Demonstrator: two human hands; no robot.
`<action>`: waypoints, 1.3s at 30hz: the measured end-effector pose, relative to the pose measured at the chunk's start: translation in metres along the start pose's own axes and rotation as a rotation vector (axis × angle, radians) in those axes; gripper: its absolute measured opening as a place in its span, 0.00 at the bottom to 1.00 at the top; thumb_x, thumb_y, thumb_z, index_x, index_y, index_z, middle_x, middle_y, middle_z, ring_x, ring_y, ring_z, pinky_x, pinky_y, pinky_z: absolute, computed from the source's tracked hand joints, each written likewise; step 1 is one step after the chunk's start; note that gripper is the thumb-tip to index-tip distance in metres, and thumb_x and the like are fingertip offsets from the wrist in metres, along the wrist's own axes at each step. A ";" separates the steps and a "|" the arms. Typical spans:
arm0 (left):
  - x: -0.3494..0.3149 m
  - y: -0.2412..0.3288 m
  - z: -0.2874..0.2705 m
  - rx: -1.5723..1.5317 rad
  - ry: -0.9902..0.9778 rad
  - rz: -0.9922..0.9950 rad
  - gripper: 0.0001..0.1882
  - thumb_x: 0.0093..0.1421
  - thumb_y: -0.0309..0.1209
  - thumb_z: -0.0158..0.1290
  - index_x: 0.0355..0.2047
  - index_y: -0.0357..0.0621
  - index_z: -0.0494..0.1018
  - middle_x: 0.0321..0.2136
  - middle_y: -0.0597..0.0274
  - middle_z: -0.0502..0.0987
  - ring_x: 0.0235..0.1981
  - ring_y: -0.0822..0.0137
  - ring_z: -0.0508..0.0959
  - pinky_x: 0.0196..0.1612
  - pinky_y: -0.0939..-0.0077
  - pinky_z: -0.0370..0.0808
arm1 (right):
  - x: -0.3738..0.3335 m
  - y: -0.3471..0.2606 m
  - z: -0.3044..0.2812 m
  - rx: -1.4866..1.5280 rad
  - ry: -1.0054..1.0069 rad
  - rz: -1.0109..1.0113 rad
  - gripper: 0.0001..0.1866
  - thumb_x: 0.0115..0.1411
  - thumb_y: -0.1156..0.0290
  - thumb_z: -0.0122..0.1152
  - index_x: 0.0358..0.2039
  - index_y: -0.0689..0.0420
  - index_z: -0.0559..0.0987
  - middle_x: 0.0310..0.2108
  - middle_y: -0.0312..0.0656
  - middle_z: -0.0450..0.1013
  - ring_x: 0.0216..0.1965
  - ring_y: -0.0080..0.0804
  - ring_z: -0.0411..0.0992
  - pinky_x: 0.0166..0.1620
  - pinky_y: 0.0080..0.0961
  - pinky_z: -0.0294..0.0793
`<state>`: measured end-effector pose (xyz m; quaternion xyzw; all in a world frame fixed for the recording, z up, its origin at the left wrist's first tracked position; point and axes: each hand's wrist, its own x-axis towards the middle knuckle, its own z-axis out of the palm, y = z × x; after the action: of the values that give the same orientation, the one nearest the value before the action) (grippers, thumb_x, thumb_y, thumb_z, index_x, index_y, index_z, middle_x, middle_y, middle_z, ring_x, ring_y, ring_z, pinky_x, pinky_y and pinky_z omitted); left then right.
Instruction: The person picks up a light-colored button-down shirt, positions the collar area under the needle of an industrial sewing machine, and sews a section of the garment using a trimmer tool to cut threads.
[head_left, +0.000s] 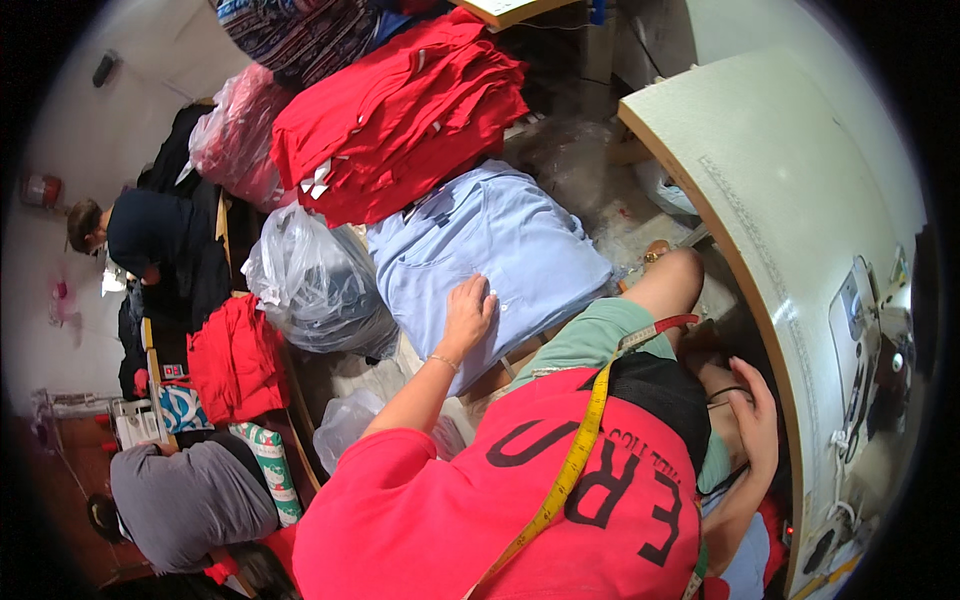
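Note:
My left hand (470,316) rests palm down on a folded pile of light blue shirts (500,245), fingers spread over the cloth near some small white buttons. My right hand (757,415) is at my right side, close to the table's edge, with its fingers bent and apart. A thin black cord (728,391) passes by those fingers; whether they touch it cannot be made out. A yellow tape measure (572,465) with a red end hangs down over my red shirt (480,490).
Red garments (400,115) are stacked beyond the blue pile. Filled plastic bags (318,280) stand left of it. A white sewing table (760,190) with a machine (855,310) curves along the right. Two people (150,235), (195,495) sit at the left near more red cloth (238,360).

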<state>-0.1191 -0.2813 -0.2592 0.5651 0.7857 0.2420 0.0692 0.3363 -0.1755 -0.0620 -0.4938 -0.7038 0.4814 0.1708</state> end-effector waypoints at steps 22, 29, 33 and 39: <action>0.079 0.393 0.013 -0.612 -0.393 1.338 0.16 0.56 0.16 0.47 0.46 0.37 0.69 0.44 0.47 0.71 0.46 0.50 0.72 0.50 0.61 0.67 | -0.377 0.044 0.094 -1.176 1.679 1.542 0.24 0.47 0.69 0.65 0.47 0.57 0.72 0.46 0.47 0.69 0.48 0.42 0.66 0.48 0.37 0.65; 0.072 0.411 0.021 -0.685 -0.472 1.419 0.15 0.52 0.14 0.49 0.41 0.36 0.70 0.37 0.50 0.73 0.39 0.53 0.73 0.44 0.63 0.69 | -0.401 0.053 0.087 -0.358 2.011 1.150 0.09 0.56 0.69 0.58 0.29 0.62 0.74 0.26 0.45 0.72 0.27 0.38 0.69 0.35 0.26 0.68; 0.066 0.418 0.019 -0.705 -0.499 1.427 0.14 0.50 0.14 0.51 0.39 0.37 0.71 0.37 0.50 0.73 0.38 0.53 0.72 0.45 0.64 0.68 | -0.353 0.059 0.046 -0.261 2.052 0.956 0.08 0.57 0.70 0.54 0.32 0.62 0.74 0.28 0.49 0.71 0.30 0.40 0.70 0.37 0.30 0.69; 0.059 0.423 0.007 -0.620 -0.503 1.534 0.13 0.50 0.14 0.51 0.37 0.36 0.71 0.36 0.52 0.73 0.38 0.54 0.73 0.45 0.63 0.68 | -0.301 0.118 0.011 -0.572 1.682 1.045 0.08 0.59 0.70 0.50 0.32 0.62 0.72 0.32 0.52 0.71 0.34 0.52 0.69 0.39 0.40 0.68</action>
<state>0.2247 -0.1214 -0.0619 0.9316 0.0470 0.2931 0.2096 0.5276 -0.4340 -0.0958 -0.9375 -0.1422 -0.1911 0.2536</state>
